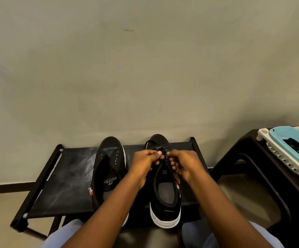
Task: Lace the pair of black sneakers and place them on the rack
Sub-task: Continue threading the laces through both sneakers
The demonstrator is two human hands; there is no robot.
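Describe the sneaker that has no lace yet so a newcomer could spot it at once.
Find the black rack against the wall, where two black sneakers sit side by side. The unlaced sneaker is the one on the left, untouched by the hands; its bare silver eyelets show, while its neighbour carries a black lace.

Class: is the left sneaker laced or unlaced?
Unlaced: the left sneaker shows bare eyelets and no lace.

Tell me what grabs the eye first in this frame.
Both hands, left hand and right hand, pinch a black lace over the right-side sneaker at centre. Beside it on the black rack sits the unlaced sneaker, its eyelets bare.
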